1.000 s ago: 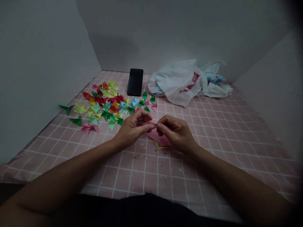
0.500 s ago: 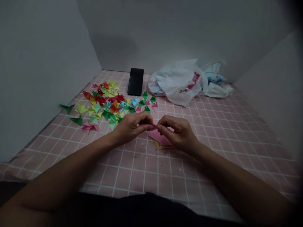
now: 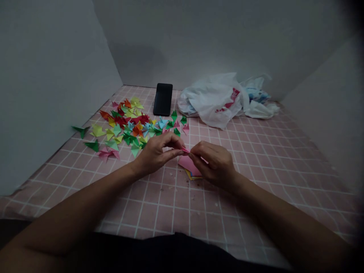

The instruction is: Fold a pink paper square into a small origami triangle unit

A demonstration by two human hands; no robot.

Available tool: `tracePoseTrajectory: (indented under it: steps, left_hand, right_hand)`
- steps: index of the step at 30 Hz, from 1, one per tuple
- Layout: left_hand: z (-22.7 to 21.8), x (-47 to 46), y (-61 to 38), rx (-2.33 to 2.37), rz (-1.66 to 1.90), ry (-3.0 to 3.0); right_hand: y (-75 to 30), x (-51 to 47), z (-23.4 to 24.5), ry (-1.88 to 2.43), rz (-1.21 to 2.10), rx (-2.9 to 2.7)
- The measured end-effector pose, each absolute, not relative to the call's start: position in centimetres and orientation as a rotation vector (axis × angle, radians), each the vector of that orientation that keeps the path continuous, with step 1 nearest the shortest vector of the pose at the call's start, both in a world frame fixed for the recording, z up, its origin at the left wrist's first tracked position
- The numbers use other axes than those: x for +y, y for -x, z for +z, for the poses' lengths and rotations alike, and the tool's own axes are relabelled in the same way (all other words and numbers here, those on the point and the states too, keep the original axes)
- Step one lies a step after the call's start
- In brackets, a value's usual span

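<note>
My left hand [image 3: 157,151] and my right hand [image 3: 214,161] meet over the pink checked table [image 3: 256,159], both pinching a small folded pink paper piece [image 3: 185,150] between thumb and fingertips. Under my right hand lies a small stack of paper squares [image 3: 189,166], pink on top with yellow edges showing below. A heap of several folded paper pieces [image 3: 129,123] in green, red, yellow, blue and pink is spread to the left of my left hand.
A black phone [image 3: 163,99] lies face up at the back near the wall. White plastic bags [image 3: 222,98] are bunched at the back right. Grey walls [image 3: 48,79] close in the left, back and right sides.
Both hands have stayed together on the pink piece; my right hand has shifted slightly lower and its fingers have curled in closer to my left fingertips.
</note>
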State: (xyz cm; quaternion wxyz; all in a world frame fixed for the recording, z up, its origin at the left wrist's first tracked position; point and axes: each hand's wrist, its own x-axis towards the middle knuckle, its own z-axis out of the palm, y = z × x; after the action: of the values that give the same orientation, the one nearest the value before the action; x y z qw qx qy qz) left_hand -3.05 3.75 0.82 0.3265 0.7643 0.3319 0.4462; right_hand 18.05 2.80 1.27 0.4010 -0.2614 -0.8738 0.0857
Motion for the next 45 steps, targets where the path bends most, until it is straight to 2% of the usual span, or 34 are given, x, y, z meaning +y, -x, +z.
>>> tracePoseTrajectory:
  steps: [8,17,23,30,36,45]
  left_hand:
    - [0.5,3.5,2.8,0.762,1.197,-1.686]
    - [1.0,3.2,2.3,0.673,1.208,-1.329]
    - [0.6,3.5,2.3,0.743,1.214,-1.371]
    - [0.6,2.9,2.0,0.966,0.936,-1.558]
    - [0.8,2.4,1.9,0.95,0.942,-1.542]
    - [0.8,2.7,2.1,1.04,0.898,-1.858]
  right_hand:
    - [-18.0,2.7,1.3,0.662,0.237,-2.149]
    - [-17.8,2.4,1.9,0.851,0.585,-2.008]
    - [-17.7,2.7,1.5,0.938,0.766,-1.901]
    - [-17.2,2.2,0.8,0.969,0.878,-1.87]
    - [-16.7,1.8,0.9,0.986,1.184,-1.637]
    - [-16.8,2.2,0.8,1.012,1.389,-1.581]
